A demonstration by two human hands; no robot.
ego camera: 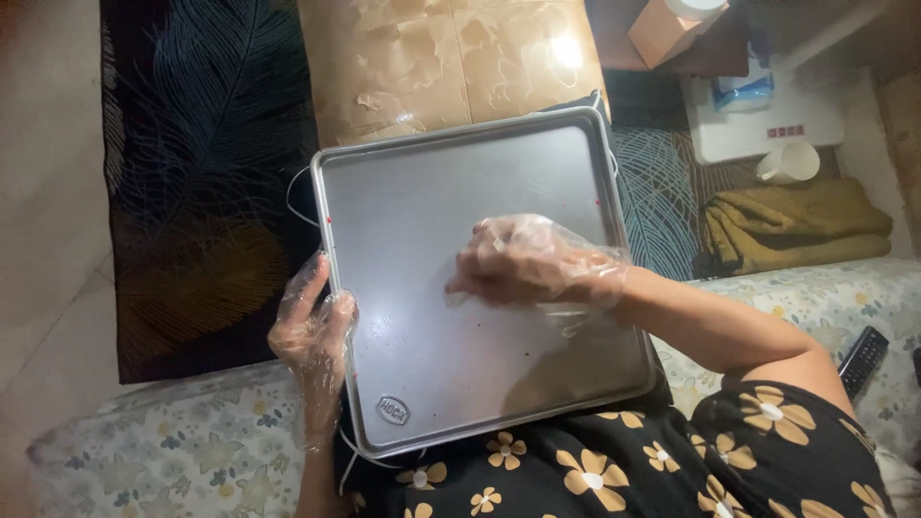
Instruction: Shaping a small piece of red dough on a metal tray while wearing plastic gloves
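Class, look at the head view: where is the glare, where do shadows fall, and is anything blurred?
Head view: glare on the glossy tan surface at top; the right hand casts a soft shadow on the metal baking tray; its fingertips look slightly blurred; the left hand looks sharper.

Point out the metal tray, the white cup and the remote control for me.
metal tray [413,192]: head view, bare upper surface.
white cup [789,161]: head view, its side wall.
remote control [862,359]: head view, its button face.
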